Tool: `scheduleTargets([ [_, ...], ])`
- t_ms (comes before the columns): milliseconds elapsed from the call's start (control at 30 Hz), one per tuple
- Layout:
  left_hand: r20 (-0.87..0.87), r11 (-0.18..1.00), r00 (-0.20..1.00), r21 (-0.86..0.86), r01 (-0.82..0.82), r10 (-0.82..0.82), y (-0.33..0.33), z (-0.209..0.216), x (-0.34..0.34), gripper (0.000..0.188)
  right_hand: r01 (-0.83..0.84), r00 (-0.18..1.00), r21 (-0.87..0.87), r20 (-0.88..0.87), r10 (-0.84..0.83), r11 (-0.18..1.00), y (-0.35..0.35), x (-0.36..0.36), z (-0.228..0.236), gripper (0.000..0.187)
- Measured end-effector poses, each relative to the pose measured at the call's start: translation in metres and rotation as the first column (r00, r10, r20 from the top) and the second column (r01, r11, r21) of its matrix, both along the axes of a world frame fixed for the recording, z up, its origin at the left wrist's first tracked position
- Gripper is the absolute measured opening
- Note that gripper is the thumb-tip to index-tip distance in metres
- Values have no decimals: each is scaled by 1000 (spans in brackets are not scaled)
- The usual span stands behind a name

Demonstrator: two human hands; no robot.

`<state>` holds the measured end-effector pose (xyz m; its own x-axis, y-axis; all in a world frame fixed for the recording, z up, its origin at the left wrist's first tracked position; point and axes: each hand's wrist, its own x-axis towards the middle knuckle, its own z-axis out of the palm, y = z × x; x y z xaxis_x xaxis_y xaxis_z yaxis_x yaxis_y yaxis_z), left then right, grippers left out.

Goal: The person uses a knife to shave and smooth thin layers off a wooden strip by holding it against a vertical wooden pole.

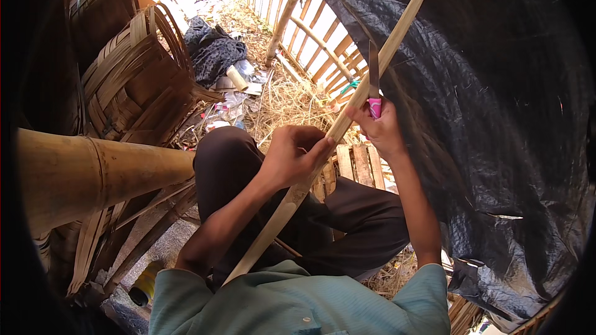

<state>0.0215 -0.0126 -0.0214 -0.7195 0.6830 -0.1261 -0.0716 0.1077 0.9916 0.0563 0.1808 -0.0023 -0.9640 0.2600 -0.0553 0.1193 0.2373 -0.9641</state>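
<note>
With the left hand [292, 158] clenched round the bamboo strip [347, 115] and the right hand [382, 127] grasping the knife [373, 80] at its one o'clock, a slipping blade could nick the left thumb.

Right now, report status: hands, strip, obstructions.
Left hand grips bamboo strip. Right hand holds pink-handled knife against it. Nothing blocking.

pale teal short-sleeved shirt with a small button, dark brown trousers, bare forearms
</note>
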Motion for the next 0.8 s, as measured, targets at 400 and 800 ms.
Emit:
scheduleTargets([
  [400,23,1000,1000,6,4,-4,-1,2,1,26,-4,1000,-69,3,4,998,2,-3,-9,19],
  [800,291,943,908,-49,328,-300,0,2,7,42,102,995,-342,55,-89,934,3,-7,5,41],
])
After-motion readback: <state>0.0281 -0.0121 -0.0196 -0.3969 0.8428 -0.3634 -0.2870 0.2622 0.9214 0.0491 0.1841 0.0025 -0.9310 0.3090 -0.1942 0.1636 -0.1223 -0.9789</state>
